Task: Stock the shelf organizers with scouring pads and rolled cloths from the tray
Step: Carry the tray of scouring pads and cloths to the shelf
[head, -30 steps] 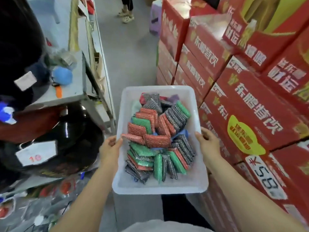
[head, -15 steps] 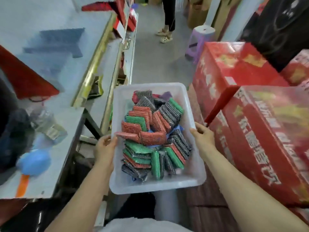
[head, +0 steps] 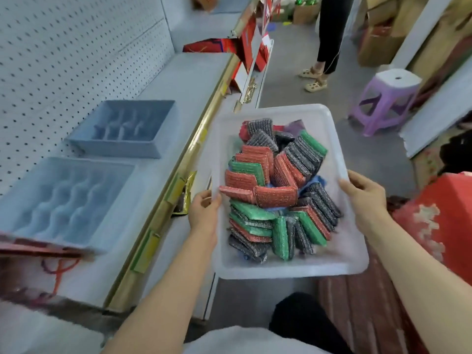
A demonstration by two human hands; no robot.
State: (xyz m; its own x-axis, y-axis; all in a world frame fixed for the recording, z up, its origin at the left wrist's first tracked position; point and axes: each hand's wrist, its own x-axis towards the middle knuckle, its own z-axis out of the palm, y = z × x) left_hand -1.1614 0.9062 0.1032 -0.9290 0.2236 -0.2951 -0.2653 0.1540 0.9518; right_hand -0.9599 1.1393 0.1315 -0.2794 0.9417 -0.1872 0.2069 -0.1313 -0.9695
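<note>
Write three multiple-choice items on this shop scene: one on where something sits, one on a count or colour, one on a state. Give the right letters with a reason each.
1. Where are the two blue organizers?
A. On the shelf left of the tray
B. On the purple stool
C. Inside the tray

2. Which colours are the scouring pads in the tray?
A. Yellow and white only
B. Red, green and dark grey
C. All purple

3. How is the tray held?
A. One hand under it
B. Resting on the floor
C. Both hands on its long sides

Answers:
1 A: both organizers sit on the grey shelf by the pegboard.
2 B: red, green and dark grey pads lie piled together.
3 C: the left hand and the right hand each have a grip on one side rim.
</note>
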